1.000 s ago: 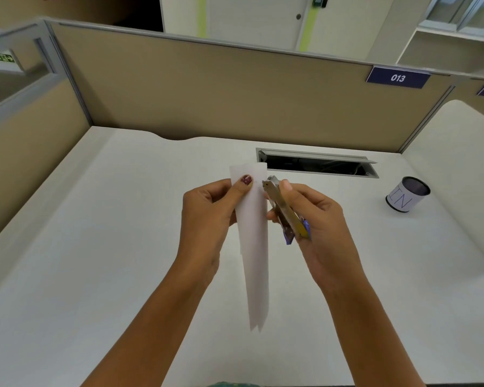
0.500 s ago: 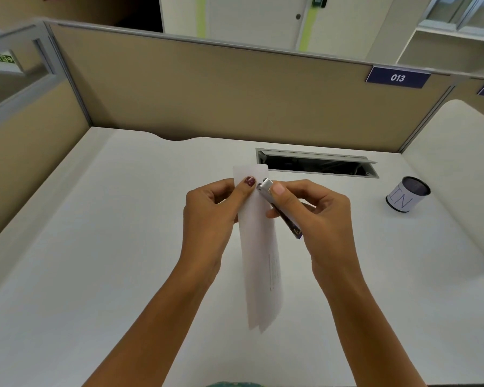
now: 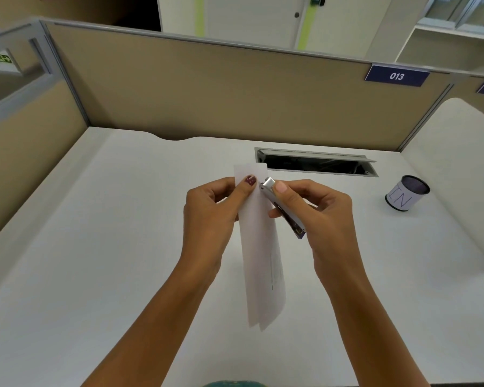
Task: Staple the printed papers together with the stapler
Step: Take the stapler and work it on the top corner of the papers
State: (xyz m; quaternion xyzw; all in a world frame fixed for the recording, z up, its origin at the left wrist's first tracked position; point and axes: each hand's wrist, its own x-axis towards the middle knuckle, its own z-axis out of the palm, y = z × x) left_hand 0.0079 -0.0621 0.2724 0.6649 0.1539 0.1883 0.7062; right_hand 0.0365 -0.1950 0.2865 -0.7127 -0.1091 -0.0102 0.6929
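The printed papers hang almost edge-on above the white desk, faint print showing on the lower right sheet. My left hand pinches them near the top, thumb on the front face. My right hand grips a small silver stapler with a purple rear end. The stapler's front end sits against the right edge of the papers near the top, right beside my left thumb. My right thumb presses on the stapler's top arm. Whether a staple is in the papers is hidden.
A dark cup wrapped in paper marked "IN" stands at the right of the desk. An open cable slot lies just behind the hands. Tan partition walls close the desk at the back and left; a curved white divider bounds the right.
The stapler's front end has moved left onto the top edge of the papers, and my right hand has closed round it. The sheets have turned slightly, showing print.
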